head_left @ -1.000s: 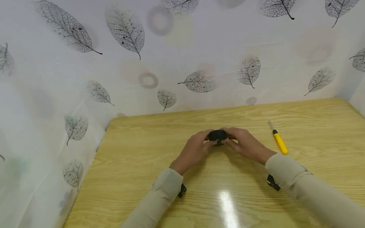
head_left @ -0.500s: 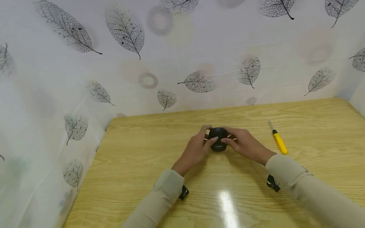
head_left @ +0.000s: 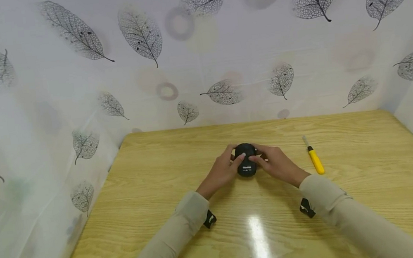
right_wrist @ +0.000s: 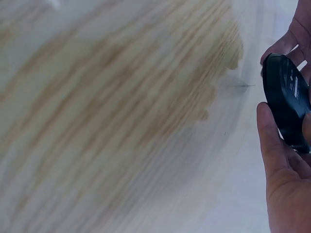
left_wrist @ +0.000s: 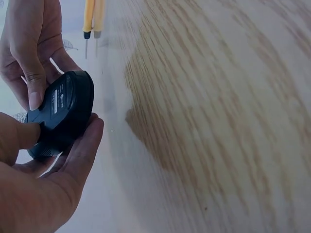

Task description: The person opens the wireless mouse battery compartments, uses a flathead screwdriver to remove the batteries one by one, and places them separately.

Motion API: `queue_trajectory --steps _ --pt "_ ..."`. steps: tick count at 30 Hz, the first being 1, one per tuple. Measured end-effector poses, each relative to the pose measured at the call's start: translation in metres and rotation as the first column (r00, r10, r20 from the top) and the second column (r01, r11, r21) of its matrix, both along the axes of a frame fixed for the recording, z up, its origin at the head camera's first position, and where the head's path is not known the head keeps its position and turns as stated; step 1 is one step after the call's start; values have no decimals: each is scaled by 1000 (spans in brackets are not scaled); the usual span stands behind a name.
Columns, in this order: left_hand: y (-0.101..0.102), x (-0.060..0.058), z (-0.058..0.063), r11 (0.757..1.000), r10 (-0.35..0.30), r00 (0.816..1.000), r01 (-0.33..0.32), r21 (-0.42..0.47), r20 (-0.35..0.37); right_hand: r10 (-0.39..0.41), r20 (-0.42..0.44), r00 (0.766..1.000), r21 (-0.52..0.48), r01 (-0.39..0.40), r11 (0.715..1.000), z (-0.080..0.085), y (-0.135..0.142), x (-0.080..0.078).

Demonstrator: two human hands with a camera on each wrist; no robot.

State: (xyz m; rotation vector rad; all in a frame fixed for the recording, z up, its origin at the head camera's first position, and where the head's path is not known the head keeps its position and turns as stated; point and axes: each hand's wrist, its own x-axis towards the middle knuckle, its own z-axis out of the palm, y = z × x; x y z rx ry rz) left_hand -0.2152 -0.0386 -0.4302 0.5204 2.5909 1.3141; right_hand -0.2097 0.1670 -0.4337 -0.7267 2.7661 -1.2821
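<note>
A black computer mouse [head_left: 245, 149] is held between both hands above the middle of the table, its underside with a small white-printed label turned toward the head camera. My left hand [head_left: 219, 172] grips its left side, thumb on the underside and fingers around the edge. On the other side, my right hand [head_left: 279, 165] holds it the same way. The left wrist view shows the mouse [left_wrist: 73, 109] edge-on with the printed label visible. In the right wrist view the mouse [right_wrist: 279, 92] is partly cut off by the frame. Its top face is hidden.
A screwdriver [head_left: 316, 161] with a yellow handle lies on the wooden table [head_left: 152, 184], to the right of the right hand, its tip pointing away. A leaf-patterned white sheet [head_left: 200, 63] hangs behind and along the sides of the table.
The mouse has tilted between the hands, from showing a thin edge to showing its underside and label. Both thumbs have shifted onto that underside. The screwdriver stays put.
</note>
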Motion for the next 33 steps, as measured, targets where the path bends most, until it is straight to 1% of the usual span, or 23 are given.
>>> queue_trajectory --steps 7,9,15,21,24,30,33 --pt "1 0 -2 999 6 999 -8 35 54 -19 61 998 -23 21 1000 1 -1 2" --pt "2 -1 -2 999 18 998 -20 27 63 -25 80 997 -43 28 999 1 -1 3" --pt "2 -2 -3 998 51 994 -54 34 93 8 127 992 -139 9 990 1 -1 3" --pt "1 -2 -2 992 52 989 -67 107 139 31 156 987 -173 -4 985 2 -1 2" --pt "0 -3 -2 987 57 987 -79 141 153 37 171 985 -161 -9 987 4 -2 2" --pt "0 -3 -4 983 65 981 -95 157 185 -13 118 993 -52 19 998 10 -4 1" --pt "0 -3 -4 982 63 978 -96 164 198 -27 116 993 -33 31 999 14 -6 2"
